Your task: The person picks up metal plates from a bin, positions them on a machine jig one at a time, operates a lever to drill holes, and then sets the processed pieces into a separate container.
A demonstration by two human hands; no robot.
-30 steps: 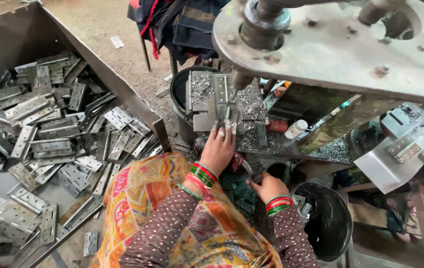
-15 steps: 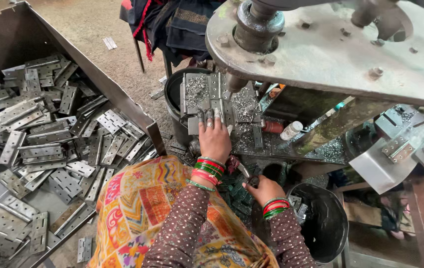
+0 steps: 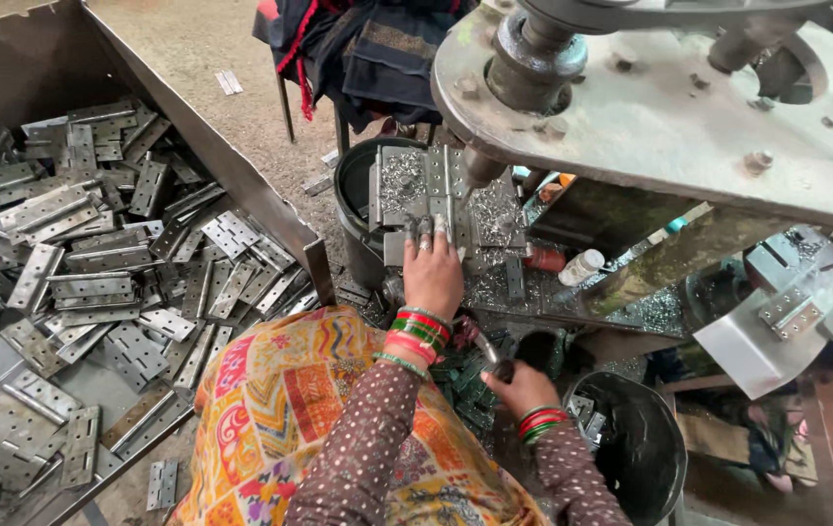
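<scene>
My left hand [image 3: 431, 271] reaches forward and presses its fingertips on an open grey metal hinge [image 3: 426, 185] lying flat on the machine's work table. The hinge sits just left of the drill spindle [image 3: 483, 168], amid shiny metal shavings. My right hand [image 3: 526, 388] is lower and nearer to me, closed around a dark lever handle [image 3: 491, 353]. Both wrists carry red and green bangles. A patterned orange cloth [image 3: 280, 409] covers my lap.
A large metal bin [image 3: 212, 156] on the left is heaped with several grey hinges [image 3: 95, 263]. The heavy machine head [image 3: 670, 117] overhangs the table. One black bucket [image 3: 631, 448] stands at lower right, another [image 3: 353, 190] behind the hinge. A small white bottle [image 3: 582, 265] lies nearby.
My left hand has slid forward, pushing the hinge closer under the spindle. My right hand stays on the lever handle.
</scene>
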